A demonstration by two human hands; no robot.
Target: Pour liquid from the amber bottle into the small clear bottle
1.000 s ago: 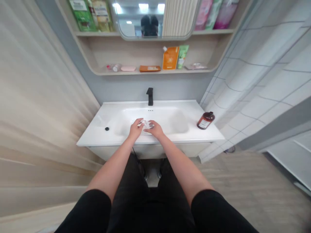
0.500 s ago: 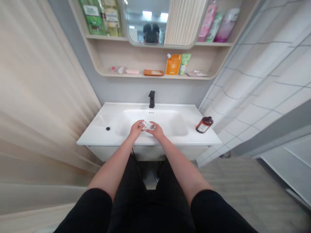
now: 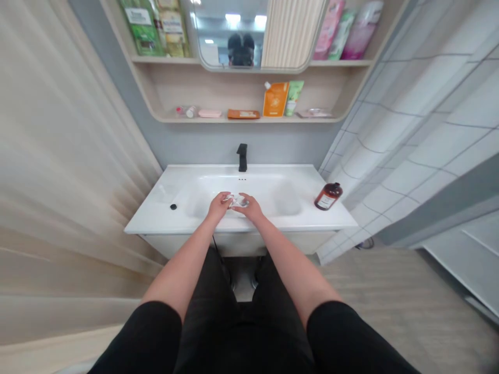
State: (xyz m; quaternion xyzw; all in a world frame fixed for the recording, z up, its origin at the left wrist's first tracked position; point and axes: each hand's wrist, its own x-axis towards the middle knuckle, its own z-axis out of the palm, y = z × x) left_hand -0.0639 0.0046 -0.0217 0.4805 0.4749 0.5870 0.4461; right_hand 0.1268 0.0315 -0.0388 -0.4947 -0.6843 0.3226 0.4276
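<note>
Two hands at work above the sink: your left hand and right hand both grip one small clear thing, fingers bent around its opposite sides. Too small and glossy to tell what it is. The two-sided hold probably steadies it, since it looks light and slippery; holding it over the sink rather than the table would let any drips fall inside. Tap stands behind, upright at the back edge; no stream visible from it. Brown bottle sits to your right on the table, likely set aside there to leave your arms room. Small black cap lies on your left, well apart from the bottle. Orange pouch and green tube stand side by side on the shelf, perhaps propping each other.
</note>
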